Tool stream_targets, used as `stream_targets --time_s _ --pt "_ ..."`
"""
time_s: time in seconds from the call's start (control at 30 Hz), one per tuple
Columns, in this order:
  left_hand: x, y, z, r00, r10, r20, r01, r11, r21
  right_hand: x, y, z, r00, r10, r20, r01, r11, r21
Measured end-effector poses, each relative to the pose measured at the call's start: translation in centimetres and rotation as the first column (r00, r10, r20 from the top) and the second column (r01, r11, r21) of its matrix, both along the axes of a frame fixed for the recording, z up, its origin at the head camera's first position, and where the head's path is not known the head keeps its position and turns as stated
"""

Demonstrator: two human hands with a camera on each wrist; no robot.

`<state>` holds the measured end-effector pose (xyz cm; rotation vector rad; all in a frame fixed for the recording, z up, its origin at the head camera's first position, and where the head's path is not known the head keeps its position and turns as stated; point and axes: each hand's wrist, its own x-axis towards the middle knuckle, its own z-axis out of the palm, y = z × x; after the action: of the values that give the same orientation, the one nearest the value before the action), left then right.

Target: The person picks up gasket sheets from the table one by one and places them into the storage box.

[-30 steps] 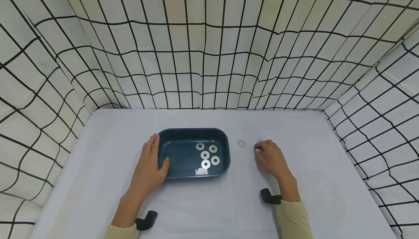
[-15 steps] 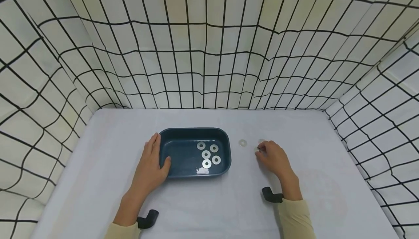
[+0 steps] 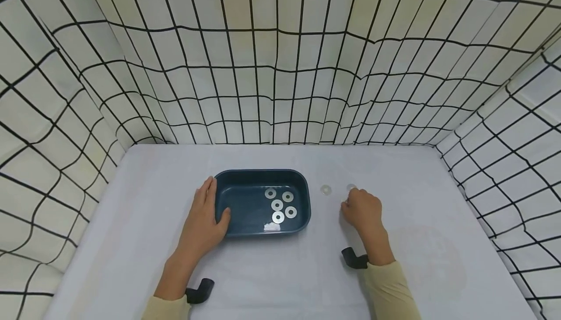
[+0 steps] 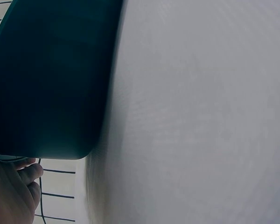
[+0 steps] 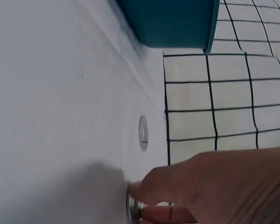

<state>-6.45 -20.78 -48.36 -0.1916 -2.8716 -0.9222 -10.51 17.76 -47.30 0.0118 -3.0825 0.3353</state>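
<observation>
A dark blue tray (image 3: 262, 176) sits mid-table with several flat metal washers (image 3: 278, 205) inside it. My left hand (image 3: 213, 205) grips the tray's left end, fingers along the outer wall and thumb over the rim; the left wrist view shows that wall (image 4: 51, 79) beside my fingers (image 4: 23, 175). Right of the tray, one washer (image 3: 325, 190) lies alone on the table. My right hand (image 3: 348, 198) is curled over a second washer (image 3: 351, 187). In the right wrist view my fingertips (image 5: 144, 191) pinch that washer's edge (image 5: 129, 208), with the other washer (image 5: 143, 133) beyond.
The white table (image 3: 280, 271) is walled on three sides by white cloth with a black grid (image 3: 280, 66). A black wrist mount shows under each forearm (image 3: 199, 291) (image 3: 352, 259). Bare table lies in front of and right of the tray.
My right hand has shifted slightly forward onto the farther right washer. The left hand and the tray have stayed put.
</observation>
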Motion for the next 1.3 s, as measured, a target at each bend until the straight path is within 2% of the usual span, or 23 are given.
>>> stream_targets --time_s 0.13,0.43,0.9,1.3 --pt "-0.3 0.0 0.2 1.000 -0.003 0.008 0.003 1.000 -0.008 -0.3 -0.5 0.4 1.000 -0.011 0.002 0.011 0.999 0.041" --pt "-0.3 -0.1 0.3 1.000 -0.002 0.011 0.002 1.000 -0.007 -0.3 -0.3 0.7 0.998 -0.039 0.038 0.039 0.999 0.014" --pt "-0.1 0.0 0.1 1.000 -0.003 0.012 0.003 1.000 -0.017 -0.3 1.3 0.2 0.996 0.053 0.068 -0.046 0.994 -0.095" --pt "-0.1 0.1 0.0 1.000 -0.006 -0.021 0.006 1.000 -0.019 -0.6 2.1 -0.3 0.987 0.143 0.079 -0.129 0.979 -0.156"
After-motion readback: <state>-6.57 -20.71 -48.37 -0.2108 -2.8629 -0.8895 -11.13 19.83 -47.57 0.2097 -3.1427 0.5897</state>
